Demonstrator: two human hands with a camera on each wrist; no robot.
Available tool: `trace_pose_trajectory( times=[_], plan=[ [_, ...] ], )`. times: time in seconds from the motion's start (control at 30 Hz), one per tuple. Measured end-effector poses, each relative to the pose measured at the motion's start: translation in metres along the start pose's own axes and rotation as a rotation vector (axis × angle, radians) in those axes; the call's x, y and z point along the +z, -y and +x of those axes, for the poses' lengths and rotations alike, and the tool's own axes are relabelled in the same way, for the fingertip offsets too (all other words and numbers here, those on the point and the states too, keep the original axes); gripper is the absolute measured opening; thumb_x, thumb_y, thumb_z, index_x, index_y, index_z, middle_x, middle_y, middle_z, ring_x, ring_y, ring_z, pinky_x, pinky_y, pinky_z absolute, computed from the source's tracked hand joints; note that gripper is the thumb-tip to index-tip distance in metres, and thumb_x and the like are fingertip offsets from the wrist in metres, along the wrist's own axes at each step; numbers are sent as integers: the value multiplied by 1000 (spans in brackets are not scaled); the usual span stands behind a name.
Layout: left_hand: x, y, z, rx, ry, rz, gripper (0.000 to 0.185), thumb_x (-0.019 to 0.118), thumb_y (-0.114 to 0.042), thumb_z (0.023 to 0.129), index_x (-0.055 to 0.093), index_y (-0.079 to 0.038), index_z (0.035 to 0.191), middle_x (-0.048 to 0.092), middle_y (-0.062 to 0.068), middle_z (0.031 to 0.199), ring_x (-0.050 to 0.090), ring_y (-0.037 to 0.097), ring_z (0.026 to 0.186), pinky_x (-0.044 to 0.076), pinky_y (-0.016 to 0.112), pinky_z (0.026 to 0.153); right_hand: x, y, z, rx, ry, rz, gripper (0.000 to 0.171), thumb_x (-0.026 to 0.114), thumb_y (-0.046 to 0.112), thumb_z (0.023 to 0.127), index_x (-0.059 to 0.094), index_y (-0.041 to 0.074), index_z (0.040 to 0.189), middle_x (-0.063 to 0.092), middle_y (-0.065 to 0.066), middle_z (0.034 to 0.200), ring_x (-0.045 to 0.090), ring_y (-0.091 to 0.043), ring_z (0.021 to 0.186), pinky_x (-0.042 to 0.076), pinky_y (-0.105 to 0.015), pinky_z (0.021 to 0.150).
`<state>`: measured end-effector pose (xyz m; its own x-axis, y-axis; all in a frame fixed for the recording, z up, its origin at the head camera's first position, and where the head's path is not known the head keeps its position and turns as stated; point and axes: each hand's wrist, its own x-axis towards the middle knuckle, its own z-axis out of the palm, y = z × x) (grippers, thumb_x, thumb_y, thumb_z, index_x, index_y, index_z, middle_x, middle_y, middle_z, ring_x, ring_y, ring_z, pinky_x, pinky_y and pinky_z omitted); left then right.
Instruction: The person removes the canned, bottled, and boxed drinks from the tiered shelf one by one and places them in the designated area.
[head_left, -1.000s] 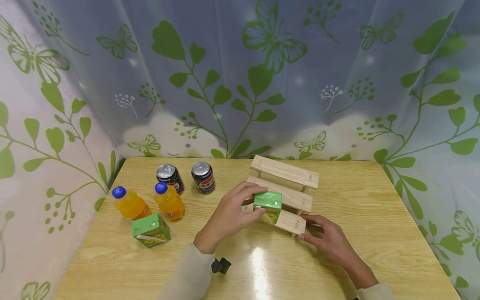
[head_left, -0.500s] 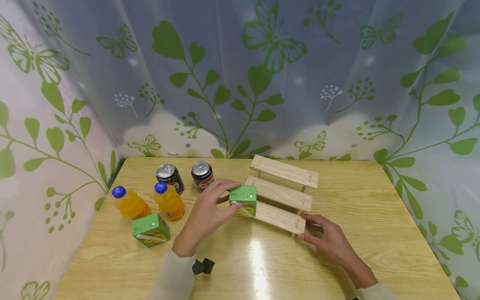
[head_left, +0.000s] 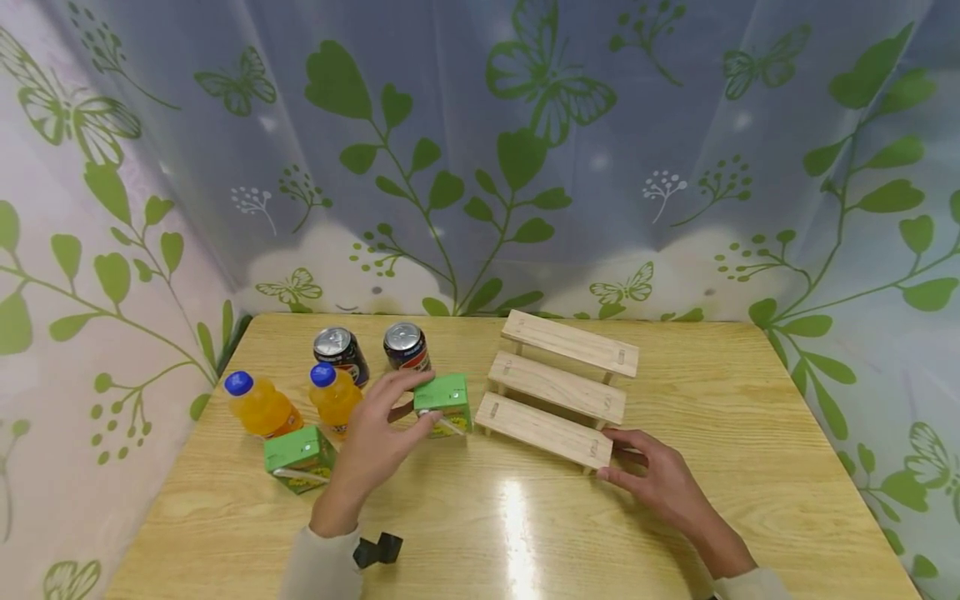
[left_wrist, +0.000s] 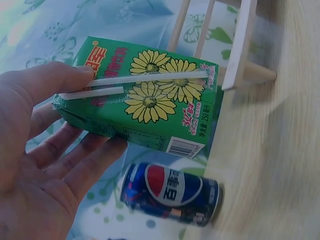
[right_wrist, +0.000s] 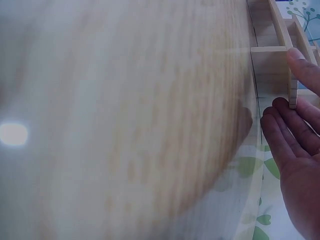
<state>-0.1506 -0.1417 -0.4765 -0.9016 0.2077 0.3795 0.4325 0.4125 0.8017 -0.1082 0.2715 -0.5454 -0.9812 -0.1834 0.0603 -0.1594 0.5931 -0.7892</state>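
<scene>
My left hand point(head_left: 367, 442) grips a green drink carton point(head_left: 442, 402) between thumb and fingers, just left of a three-step wooden rack point(head_left: 547, 427). Yellow flowers and a white straw mark the carton's front in the left wrist view, where thumb and fingers hold its top end point(left_wrist: 75, 102). Whether its base touches the table is hard to tell. At the rack's lower right end, my right hand point(head_left: 663, 483) pinches the lowest plank. The right wrist view has the thumb point(right_wrist: 302, 67) on one face of that plank and the fingers point(right_wrist: 285, 132) at the other.
Left on the table point(head_left: 585, 533) stand two orange drink bottles point(head_left: 262, 408) with blue caps and a second green carton point(head_left: 300, 458). Two dark cola cans point(head_left: 407, 346) are behind, one close to my left fingers. Patterned curtain point(head_left: 480, 167) borders the back and sides.
My left hand has carried the green carton leftward off the rack's lowest step to beside the rack, nearer the bottles. The right hand and the rack have stayed put.
</scene>
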Motion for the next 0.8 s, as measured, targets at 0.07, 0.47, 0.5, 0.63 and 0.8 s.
trace_pose_trajectory(
  times=[0.07, 0.47, 0.5, 0.63, 0.8],
  plan=[
    [-2, 2, -4, -21, -15, 12, 52, 87, -8, 94, 71, -13, 143, 66, 10, 145, 67, 31, 128, 66, 42, 98, 0, 0, 0, -3, -1, -2, 58, 87, 23, 94, 67, 1, 145, 70, -20, 143, 70, -41, 127, 63, -47, 101],
    [-9, 16, -24, -68, -93, 75, 52, 86, -3, 93, 70, -6, 142, 66, 14, 143, 67, 33, 129, 66, 45, 96, 0, 0, -1, -5, 0, 7, 57, 86, 24, 96, 67, 3, 146, 69, -18, 144, 70, -40, 127, 63, -46, 101],
    [-10, 18, -26, -71, -97, 81, 52, 86, -2, 92, 70, -6, 142, 66, 15, 144, 67, 35, 130, 66, 45, 96, 0, 0, -1, -7, 2, 8, 57, 86, 24, 96, 67, 4, 146, 69, -18, 144, 70, -40, 127, 64, -46, 101],
    [-11, 22, -31, -101, -101, 80, 53, 86, -1, 92, 70, -6, 142, 66, 16, 145, 66, 38, 132, 65, 44, 98, 0, 0, -1, -9, 7, 13, 58, 86, 24, 96, 66, 4, 147, 69, -18, 145, 70, -40, 127, 64, -45, 100],
    [-12, 26, -37, -146, -103, 81, 53, 86, -1, 93, 69, -5, 143, 64, 17, 145, 66, 38, 132, 63, 44, 102, -1, 0, -1, -4, 10, 11, 58, 86, 24, 96, 66, 4, 147, 69, -18, 145, 70, -40, 127, 64, -44, 100]
  ],
)
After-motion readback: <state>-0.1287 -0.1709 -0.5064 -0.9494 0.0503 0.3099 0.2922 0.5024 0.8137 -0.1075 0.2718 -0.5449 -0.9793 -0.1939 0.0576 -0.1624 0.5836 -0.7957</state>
